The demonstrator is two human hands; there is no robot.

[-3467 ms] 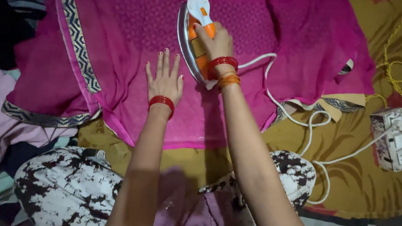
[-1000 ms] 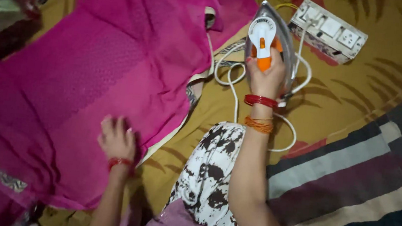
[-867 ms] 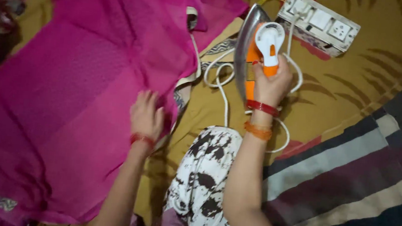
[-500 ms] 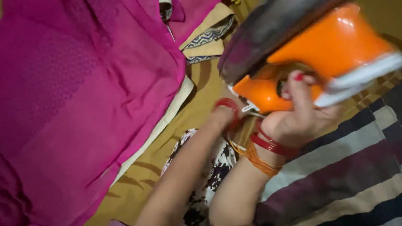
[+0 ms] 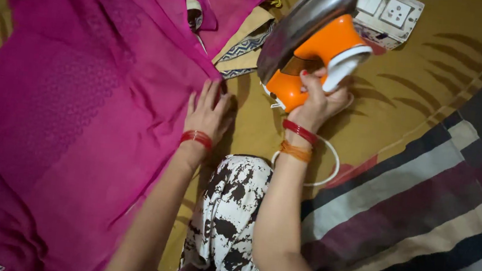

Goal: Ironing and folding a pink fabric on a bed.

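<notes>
Mustard-brown bedding carries the pink garment (image 5: pixel 75 109), spread leftward under the flat, open left hand (image 5: pixel 208 112), while the right hand (image 5: pixel 320 99) grips the tilted orange iron (image 5: pixel 312 49) raised just beside it.

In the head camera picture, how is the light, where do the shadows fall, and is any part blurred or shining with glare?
Head view: the light is warm and rather dim; the right hand holding the orange and white electric iron casts a soft shadow on the mustard yellow sheet; the iron's metal soleplate shows pale glare; the left hand on the pink cloth looks sharp; the frame's corners look darker.
</notes>
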